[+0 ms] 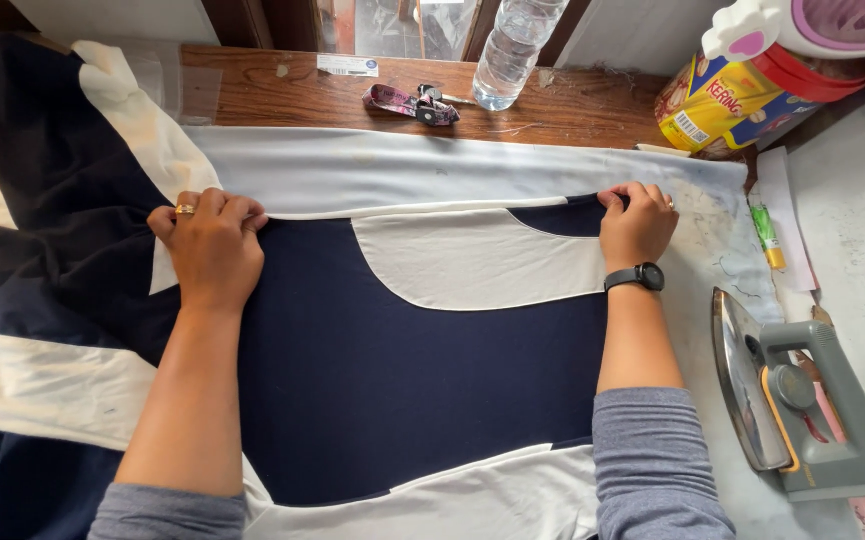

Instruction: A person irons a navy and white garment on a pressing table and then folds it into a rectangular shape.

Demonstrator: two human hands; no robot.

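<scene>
A navy and white garment (402,360) lies spread flat across a white padded ironing surface (372,165). My left hand (210,240), with a ring on one finger, pinches the fabric's far edge at the left, fingers curled over the seam. My right hand (635,222), with a black watch at the wrist, grips the same far edge at the right, where a navy corner meets the white curved panel (472,258). Both hands hold the cloth stretched between them.
A grey clothes iron (802,400) rests on its side at the right. A clear water bottle (514,50) and a small clip (414,104) sit on the wooden ledge behind. A yellow and red tin (727,95) and a green tube (767,235) stand at the right.
</scene>
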